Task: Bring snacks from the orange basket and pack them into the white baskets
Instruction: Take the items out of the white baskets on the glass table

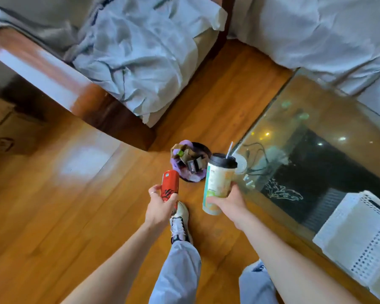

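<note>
My left hand (160, 208) grips a red can (170, 188) with black lettering, held upright over the wooden floor. A tall pale cup with a black lid (218, 183) is held in my right hand (228, 201); it tilts slightly. A white perforated basket (358, 238) stands on the glass table at the lower right, to the right of my right arm. No orange basket is in view.
A small dark bin (190, 163) stuffed with wrappers sits on the floor just beyond both hands. The glass table (294, 119) runs along the right, a clear cup with a straw (239, 164) at its corner. Cloth-covered sofas (140, 62) stand at the back. My shoe (180, 222) is below the can.
</note>
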Available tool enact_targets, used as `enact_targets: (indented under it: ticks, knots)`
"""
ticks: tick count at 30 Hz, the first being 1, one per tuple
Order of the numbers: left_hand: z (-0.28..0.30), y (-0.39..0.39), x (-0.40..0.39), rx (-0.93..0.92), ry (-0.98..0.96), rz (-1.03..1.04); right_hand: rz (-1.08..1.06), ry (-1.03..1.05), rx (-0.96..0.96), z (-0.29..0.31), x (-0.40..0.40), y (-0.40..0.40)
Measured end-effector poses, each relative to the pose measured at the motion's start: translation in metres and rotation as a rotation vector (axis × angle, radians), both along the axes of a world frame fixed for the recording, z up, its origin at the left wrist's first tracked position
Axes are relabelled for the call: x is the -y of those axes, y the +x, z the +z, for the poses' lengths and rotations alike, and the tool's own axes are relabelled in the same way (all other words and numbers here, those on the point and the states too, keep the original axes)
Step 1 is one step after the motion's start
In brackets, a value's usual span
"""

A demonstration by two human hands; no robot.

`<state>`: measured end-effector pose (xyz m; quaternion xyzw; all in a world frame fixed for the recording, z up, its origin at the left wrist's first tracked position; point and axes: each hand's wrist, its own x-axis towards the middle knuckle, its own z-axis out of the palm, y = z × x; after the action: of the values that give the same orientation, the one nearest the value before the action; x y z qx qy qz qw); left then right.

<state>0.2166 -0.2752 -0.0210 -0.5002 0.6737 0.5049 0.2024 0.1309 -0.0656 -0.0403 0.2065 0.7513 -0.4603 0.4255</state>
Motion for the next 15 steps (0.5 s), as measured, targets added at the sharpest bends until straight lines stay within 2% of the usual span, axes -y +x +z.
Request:
enact_targets:
  ticks: [5,8,11,15]
  knots:
    - [-0.051,0.001,0.039,-0.008,0.062,0.01,-0.047,0.104,-0.06,-0.06,0.071,-0.017]
    - [-0.08,-0.002,0.053,0.005,0.087,-0.003,-0.029,0.18,-0.271,-0.087,0.101,-0.032]
    - [-0.105,-0.007,0.064,0.002,0.104,0.016,0.062,0.269,-0.463,-0.109,0.125,-0.05]
    - [-0.137,-0.013,0.073,-0.014,0.107,0.017,0.226,0.356,-0.507,-0.144,0.134,-0.083]
